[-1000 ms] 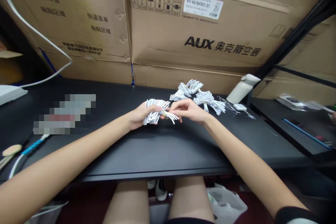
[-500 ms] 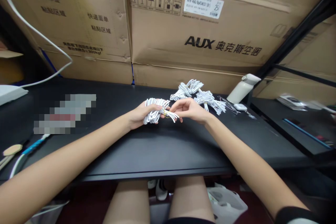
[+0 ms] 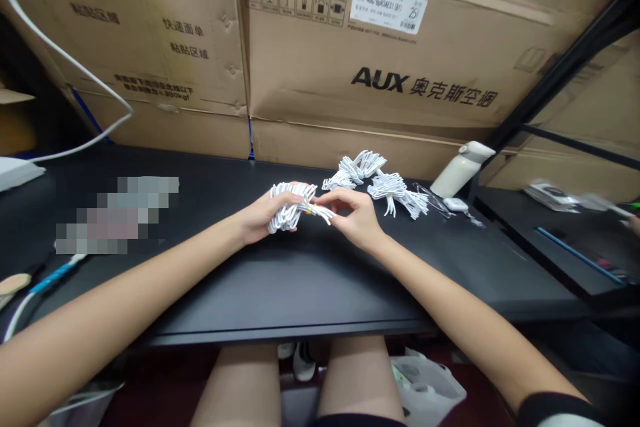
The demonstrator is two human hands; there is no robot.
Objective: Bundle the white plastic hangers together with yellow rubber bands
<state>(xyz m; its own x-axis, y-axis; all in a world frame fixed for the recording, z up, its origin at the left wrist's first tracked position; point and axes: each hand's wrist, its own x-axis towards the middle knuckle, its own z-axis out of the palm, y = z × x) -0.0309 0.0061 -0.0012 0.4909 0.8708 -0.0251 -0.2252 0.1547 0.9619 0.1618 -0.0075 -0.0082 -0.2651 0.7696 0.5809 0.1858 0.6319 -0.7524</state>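
Observation:
My left hand (image 3: 260,217) is wrapped round a coiled bundle of white cords (image 3: 287,207) above the black table (image 3: 300,287). A thin yellow tie circles the bundle near its right end, where loose cord ends fan out. At those ends, my right hand (image 3: 357,217) has its thumb and index finger pinched close to the tie; what exactly lies between the fingertips is too small to make out. Behind my right hand, more bundles of white cords (image 3: 393,187) lie on the table.
Large cardboard boxes (image 3: 300,80) stand along the back. A white bottle (image 3: 463,170) leans at the right beside a small white case (image 3: 455,205). A blurred object (image 3: 120,213) and white cable lie left. A black shelf frame rises right, with a person's hand at the edge.
My right hand has shifted slightly left, its fingers closer to the yellow tie. My left hand still holds the bundle. The view has moved a little.

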